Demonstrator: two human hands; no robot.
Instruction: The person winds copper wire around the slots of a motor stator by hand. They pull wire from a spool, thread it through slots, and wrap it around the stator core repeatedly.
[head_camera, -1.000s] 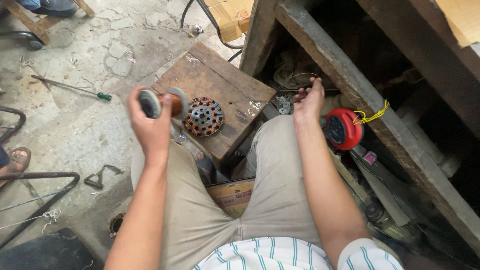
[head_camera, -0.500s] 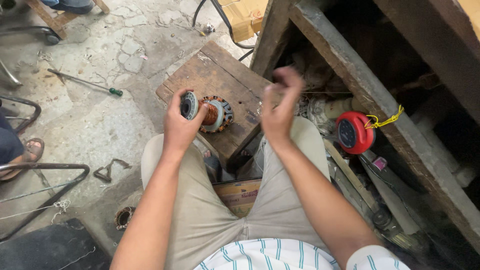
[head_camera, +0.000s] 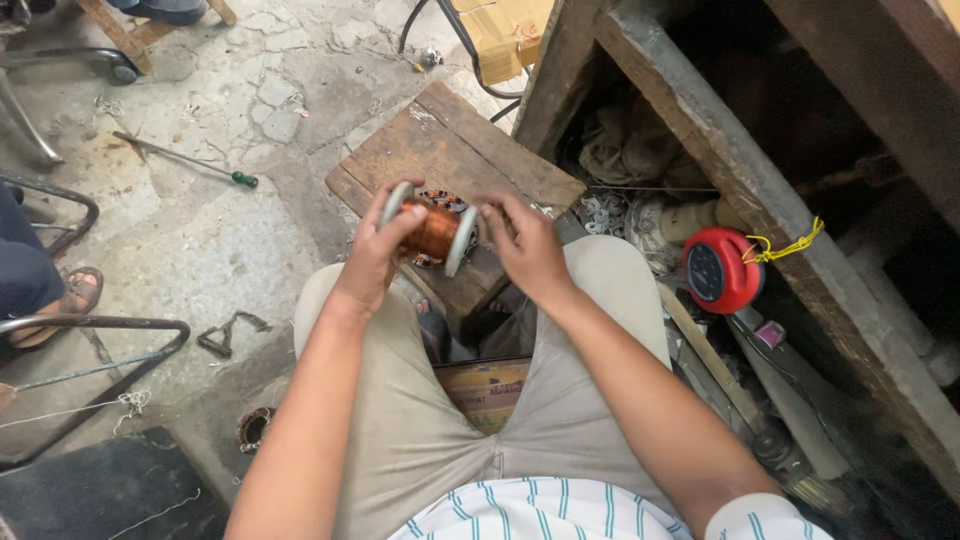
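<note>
Both hands now meet, right hand (head_camera: 525, 245) joined left hand (head_camera: 375, 255) at copper spool (head_camera: 432, 228)

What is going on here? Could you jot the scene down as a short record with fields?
Setting: workshop with a cracked concrete floor
Person: seated, looking down at own lap
Left hand: grips a spool of copper wire by its pale end flange
Right hand: fingertips at the spool's other end
Under the spool: small wooden stool, with a wound motor part partly hidden behind the spool
Floor: green-handled screwdriver
Right side: red cable reel by a wooden bench frame
</note>
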